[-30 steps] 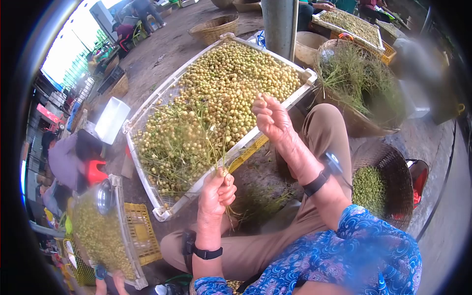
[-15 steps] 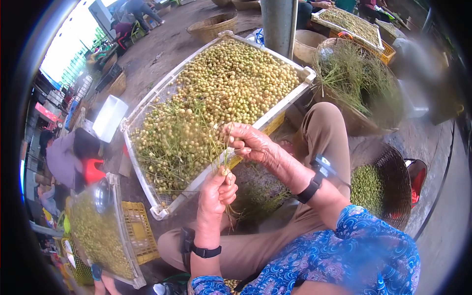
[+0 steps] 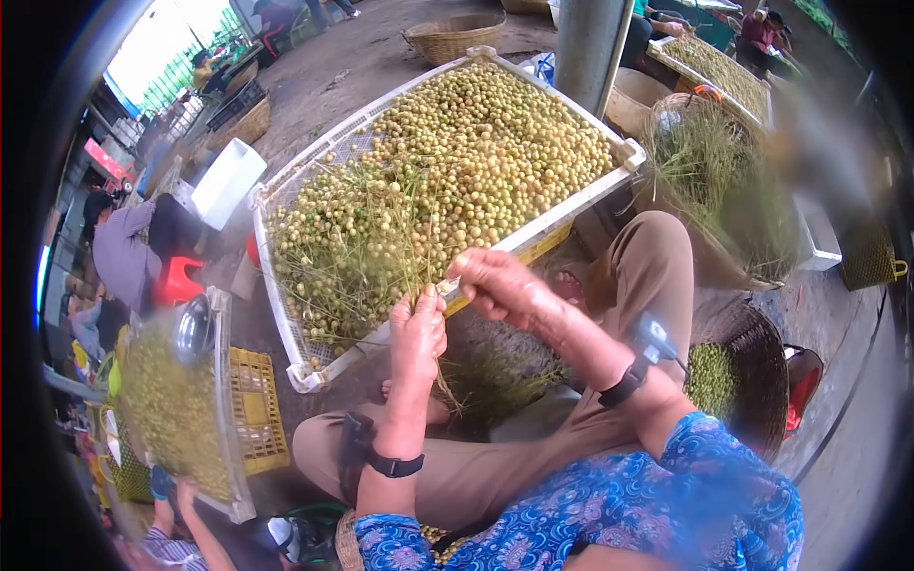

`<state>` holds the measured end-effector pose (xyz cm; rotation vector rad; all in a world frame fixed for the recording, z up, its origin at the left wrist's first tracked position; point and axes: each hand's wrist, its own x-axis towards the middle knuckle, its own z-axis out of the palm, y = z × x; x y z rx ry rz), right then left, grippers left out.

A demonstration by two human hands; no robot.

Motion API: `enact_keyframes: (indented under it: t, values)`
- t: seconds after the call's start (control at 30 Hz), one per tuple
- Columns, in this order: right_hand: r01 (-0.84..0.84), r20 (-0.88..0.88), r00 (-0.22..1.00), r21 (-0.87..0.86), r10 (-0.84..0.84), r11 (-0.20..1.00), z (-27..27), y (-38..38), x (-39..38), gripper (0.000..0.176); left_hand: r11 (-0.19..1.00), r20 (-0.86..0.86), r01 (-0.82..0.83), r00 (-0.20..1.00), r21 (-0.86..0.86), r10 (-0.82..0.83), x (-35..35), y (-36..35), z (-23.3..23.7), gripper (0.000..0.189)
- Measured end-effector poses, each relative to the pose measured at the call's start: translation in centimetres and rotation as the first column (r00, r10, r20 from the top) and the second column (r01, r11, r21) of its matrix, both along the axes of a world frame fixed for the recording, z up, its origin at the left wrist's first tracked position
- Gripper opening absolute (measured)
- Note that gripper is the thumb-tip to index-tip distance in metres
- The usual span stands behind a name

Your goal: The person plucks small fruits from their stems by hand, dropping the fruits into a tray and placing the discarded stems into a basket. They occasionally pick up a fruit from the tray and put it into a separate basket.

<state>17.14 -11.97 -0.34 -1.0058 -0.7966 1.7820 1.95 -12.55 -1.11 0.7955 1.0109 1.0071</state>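
Note:
My left hand [image 3: 419, 335] is closed around a bunch of thin green stems [image 3: 444, 385], whose ends trail below the fist and rise above it toward the tray. Close beside its thumb, my right hand [image 3: 503, 287] is pinched. A small pale bit [image 3: 447, 285] shows where the fingertips of both hands meet; I cannot tell what the right fingers grip. Both hands are over the near edge of a white mesh-bottomed tray [image 3: 552, 217]. Small round yellow-green fruits [image 3: 486, 157] fill it, tangled with thin stems on its left side.
A wicker basket [image 3: 757, 371] of green fruits is at my right, beyond my bent knee. Behind it stands a basket heaped with stems [image 3: 709, 162]. To the left are another fruit tray [image 3: 224, 400], a yellow crate [image 3: 255, 419] and a seated person [image 3: 129, 247]. A metal post [image 3: 584, 57] rises behind the tray.
My right hand has come lower, its fingertips now beside my left thumb. The left hand still grips the stems. The view has shifted, with the tray appearing slightly higher and further right.

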Motion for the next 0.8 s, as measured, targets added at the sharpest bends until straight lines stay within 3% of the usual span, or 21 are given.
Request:
enact_keyframes:
  t: [0.07, 0.13, 0.17, 0.23, 0.27, 0.3, 0.37, 0.43, 0.5, 0.63, 0.7, 0.8]
  values:
    - [-0.025, 0.073, 0.997, -0.003, 0.026, 1.0, 0.0, -0.6, -1.4, 0.022, 0.998, -0.11, -0.037, 0.993, 0.051, 0.043, 0.5, -0.3, 0.2, 0.023]
    - [0.039, 0.131, 0.988, 0.299, -0.082, 0.953, -0.5, -0.8, -2.3, 0.018, 0.992, -0.209, -0.073, 0.973, 0.103, 0.094, 0.5, -0.3, 0.0, 0.022]
    - [0.038, 0.135, 0.988, 0.293, -0.08, 0.955, -1.1, -0.5, -2.3, 0.018, 0.988, -0.208, -0.077, 0.973, 0.136, 0.104, 0.3, -0.1, -0.4, 0.021]
    - [-0.034, 0.317, 0.941, 0.432, -0.117, 0.901, -2.6, 0.3, -1.9, 0.019, 0.991, -0.202, -0.07, 0.975, 0.114, 0.092, -0.2, 0.0, -0.1, 0.021]
    - [-0.07, 0.2, 0.979, 0.22, 0.025, 0.973, -0.6, -0.4, -1.3, 0.019, 0.992, -0.205, -0.081, 0.974, 0.098, 0.1, -0.3, 0.0, 0.2, 0.021]
    - [-0.057, 0.067, 0.997, 0.164, 0.047, 0.985, -1.0, -0.3, -1.2, 0.012, 0.993, -0.211, -0.092, 0.972, 0.076, 0.106, -0.4, 0.1, 0.3, 0.021]
    - [-0.02, 0.147, 0.989, 0.165, -0.004, 0.986, -0.5, -0.4, -1.3, 0.011, 0.997, -0.192, -0.062, 0.979, 0.05, 0.07, -0.9, 0.1, 0.0, 0.022]
    - [0.079, 0.062, 0.994, 0.181, -0.091, 0.98, -0.8, -0.1, -1.3, 0.01, 0.994, -0.13, -0.084, 0.987, 0.065, 0.091, -1.0, 0.2, -0.2, 0.025]
    - [0.101, -0.156, 0.984, 0.074, -0.089, 0.992, -1.0, 0.4, -0.7, 0.011, 0.991, -0.075, -0.063, 0.995, 0.119, 0.072, -1.7, 0.4, -0.4, 0.025]
    - [0.131, -0.206, 0.972, 0.091, -0.11, 0.987, -1.2, 1.1, 0.6, 0.011, 0.987, -0.157, 0.007, 0.987, 0.163, 0.018, -2.5, 0.2, -0.8, 0.026]
    - [0.209, -0.208, 0.96, 0.1, -0.185, 0.973, -0.9, 1.4, 1.7, 0.012, 0.997, -0.198, -0.011, 0.98, 0.083, 0.027, -1.9, -0.2, -0.6, 0.025]
    - [0.292, -0.299, 0.916, 0.045, -0.266, 0.955, -1.0, 2.3, 3.6, 0.012, 0.994, -0.158, 0.044, 0.987, 0.1, -0.028, -1.4, -0.6, -1.2, 0.023]
